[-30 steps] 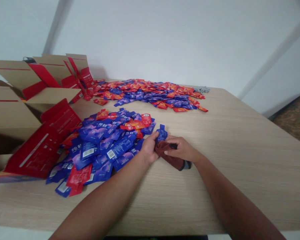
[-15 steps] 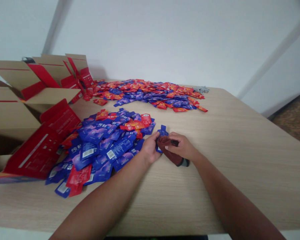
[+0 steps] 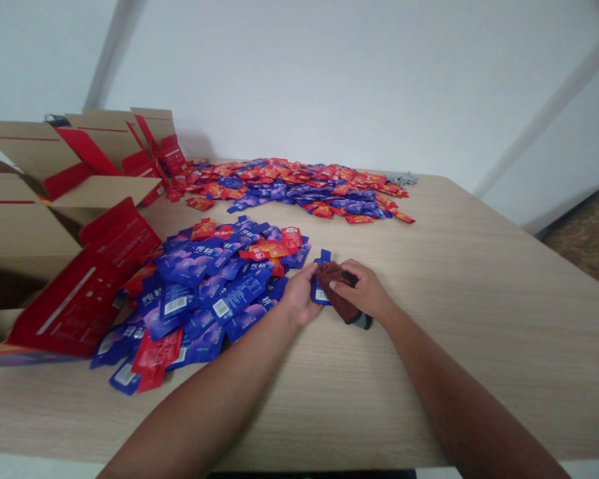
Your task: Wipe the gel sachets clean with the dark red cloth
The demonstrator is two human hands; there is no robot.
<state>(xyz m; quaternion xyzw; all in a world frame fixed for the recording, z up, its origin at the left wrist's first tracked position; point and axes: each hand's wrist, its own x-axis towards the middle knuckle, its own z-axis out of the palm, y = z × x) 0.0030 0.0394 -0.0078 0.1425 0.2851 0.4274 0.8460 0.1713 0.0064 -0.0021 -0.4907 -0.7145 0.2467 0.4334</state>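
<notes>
Brown cloth [image 3: 335, 286] shifted upward; wood-grain table [image 3: 479, 299], white wall [image 3: 329, 80] behind.

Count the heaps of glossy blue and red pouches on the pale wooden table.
2: the near heap, beside the left hand; the far heap, along the white wall. Open brown cardboard boxes may hide others.

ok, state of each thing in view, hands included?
left hand: holding blue pouch
right hand: gripping brown cloth
blue pouch: partly covered by cloth, barcode showing
brown cloth: bunched, against pouch
near pouch pile: heaped, mostly blue
far pouch pile: spread out, red and blue mixed
cardboard boxes: flaps open
gray bundle: crumpled
</notes>
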